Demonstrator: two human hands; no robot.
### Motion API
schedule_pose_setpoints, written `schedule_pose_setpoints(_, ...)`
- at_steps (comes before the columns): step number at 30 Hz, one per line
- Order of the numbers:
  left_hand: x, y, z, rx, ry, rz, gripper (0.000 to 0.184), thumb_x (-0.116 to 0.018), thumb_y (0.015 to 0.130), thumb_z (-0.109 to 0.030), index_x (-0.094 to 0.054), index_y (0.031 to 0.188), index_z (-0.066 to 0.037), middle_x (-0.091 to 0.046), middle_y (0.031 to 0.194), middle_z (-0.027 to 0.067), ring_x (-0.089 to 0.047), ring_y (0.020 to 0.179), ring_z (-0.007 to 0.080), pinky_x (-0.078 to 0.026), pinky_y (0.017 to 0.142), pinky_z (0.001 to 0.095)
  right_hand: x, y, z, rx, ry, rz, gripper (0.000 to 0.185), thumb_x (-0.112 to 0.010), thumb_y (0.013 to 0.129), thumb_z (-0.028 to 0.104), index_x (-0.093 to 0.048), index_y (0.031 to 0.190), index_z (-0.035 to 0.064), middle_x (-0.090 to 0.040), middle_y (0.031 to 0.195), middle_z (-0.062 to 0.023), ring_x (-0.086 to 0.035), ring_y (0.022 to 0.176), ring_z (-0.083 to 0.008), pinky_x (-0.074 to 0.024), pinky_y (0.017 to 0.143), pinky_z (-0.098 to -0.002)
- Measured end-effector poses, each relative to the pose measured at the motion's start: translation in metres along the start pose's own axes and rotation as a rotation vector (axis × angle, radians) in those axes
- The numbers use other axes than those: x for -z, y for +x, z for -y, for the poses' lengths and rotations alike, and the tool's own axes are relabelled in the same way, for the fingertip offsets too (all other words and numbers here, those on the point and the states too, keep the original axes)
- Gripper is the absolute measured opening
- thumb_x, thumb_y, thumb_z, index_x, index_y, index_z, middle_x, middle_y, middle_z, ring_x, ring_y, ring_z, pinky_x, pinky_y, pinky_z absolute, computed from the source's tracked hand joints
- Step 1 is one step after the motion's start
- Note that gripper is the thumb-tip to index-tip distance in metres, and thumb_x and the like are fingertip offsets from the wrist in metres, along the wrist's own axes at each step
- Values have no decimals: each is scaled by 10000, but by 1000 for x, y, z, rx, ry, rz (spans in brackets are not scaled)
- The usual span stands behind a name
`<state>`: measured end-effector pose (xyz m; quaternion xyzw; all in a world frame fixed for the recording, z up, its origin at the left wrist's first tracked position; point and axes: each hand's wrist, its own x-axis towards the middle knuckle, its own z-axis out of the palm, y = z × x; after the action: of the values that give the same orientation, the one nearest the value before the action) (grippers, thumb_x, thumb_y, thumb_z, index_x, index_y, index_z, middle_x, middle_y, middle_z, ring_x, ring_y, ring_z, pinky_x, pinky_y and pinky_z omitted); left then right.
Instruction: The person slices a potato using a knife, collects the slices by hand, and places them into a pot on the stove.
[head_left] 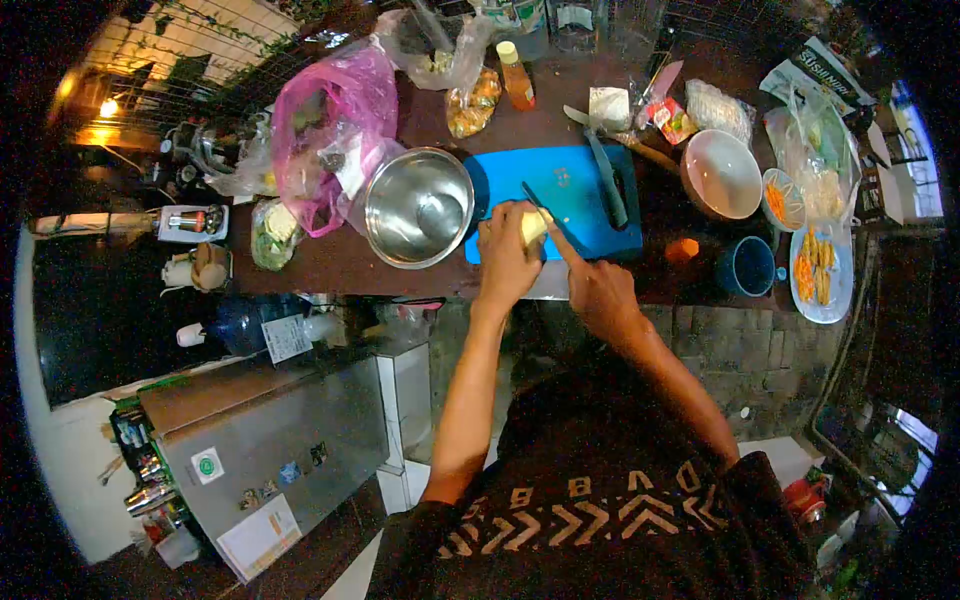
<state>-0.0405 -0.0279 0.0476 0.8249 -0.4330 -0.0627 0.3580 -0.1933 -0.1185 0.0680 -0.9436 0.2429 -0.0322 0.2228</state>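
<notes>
Over the near edge of the blue cutting board (580, 220), my left hand (510, 255) is closed around a pale yellow piece of food (536, 228). My right hand (600, 295) holds a small dark-bladed knife (531, 193), its index finger stretched along it toward the yellow piece. The blade lies against or just beside the piece; exact contact cannot be made out. A larger knife (606, 180) rests on the board's right part. Left of the board stands a shiny metal bowl (419, 208).
A pink plastic bag (335, 110) lies at the left. To the right are a pale bowl (721, 175), an orange piece (682, 250), a blue mug (748, 267) and a plate with strips of food (822, 298). A sauce bottle (516, 78) stands behind the board.
</notes>
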Motion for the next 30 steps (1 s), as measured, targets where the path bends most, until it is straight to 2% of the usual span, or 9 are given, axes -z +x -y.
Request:
schedule_pose_setpoints(4,-3,1,5,-9,0,8,500,-704,753,6,-557,1210,-136,-535,1254,134,-496,1090,416,-416,886,506,-4,1,-2,-11,24,25,764,-596,853,59,-348,1559,209,-671,687,-206,-667,594,-400,-535,553,-534)
schedule_pose_setpoints(6,-1,1,6,-40,40,-6,506,-705,744,8,-559,1209,-129,-535,1272,132,-500,1095,411,-417,893,507,-26,5,-9,23,59,-32,812,-626,843,123,-292,1572,252,-674,637,-152,-658,520,-364,-544,503,-527)
schedule_pose_setpoints(9,2,3,6,-7,-2,14,499,-691,748,14,-560,1209,-125,-545,1259,127,-503,1094,408,-417,899,504,-37,18,-8,61,115,-160,807,-632,817,58,-351,1558,211,-680,701,-186,-662,577,-387,-532,536,-516)
schedule_pose_setpoints(12,0,0,4,2,-21,-22,488,-691,756,-2,-558,1210,-120,-557,1240,129,-511,1082,406,-413,908,501,-21,24,-2,-14,62,-8,774,-631,825,74,-381,1544,213,-674,698,-184,-657,570,-386,-532,531,-506)
schedule_pose_setpoints(19,-5,1,10,-49,-5,-60,443,-710,783,-40,-558,1194,-104,-565,1214,142,-523,1095,406,-412,899,494,-41,24,-11,26,9,-171,724,-586,856,87,-392,1543,209,-642,643,-201,-641,553,-389,-522,519,-515)
schedule_pose_setpoints(22,0,5,8,-64,1,-47,423,-719,795,-53,-558,1184,-96,-576,1181,152,-537,1082,409,-414,904,494,-21,0,-8,44,97,-114,702,-579,859,66,-422,1529,202,-627,643,-220,-621,521,-375,-509,504,-512)
schedule_pose_setpoints(25,2,5,8,-105,-13,-64,406,-727,800,-60,-561,1170,-78,-586,1150,164,-548,1065,422,-418,907,498,-22,-18,-16,154,79,-296,703,-582,861,69,-419,1531,207,-613,600,-211,-602,483,-380,-507,506,-521)
schedule_pose_setpoints(26,1,5,10,-102,-23,-64,401,-730,800,-61,-563,1164,-73,-586,1149,165,-547,1068,423,-420,907,498,-18,-26,-15,85,64,-158,720,-589,860,70,-396,1542,196,-610,584,-204,-610,489,-376,-506,507,-510)
schedule_pose_setpoints(30,3,0,3,-104,-11,-79,398,-739,796,-66,-575,1158,-62,-590,1141,172,-550,1070,422,-425,916,491,13,-41,-13,32,22,-28,736,-595,853,66,-378,1548,174,-631,608,-201,-633,533,-378,-509,532,-503)
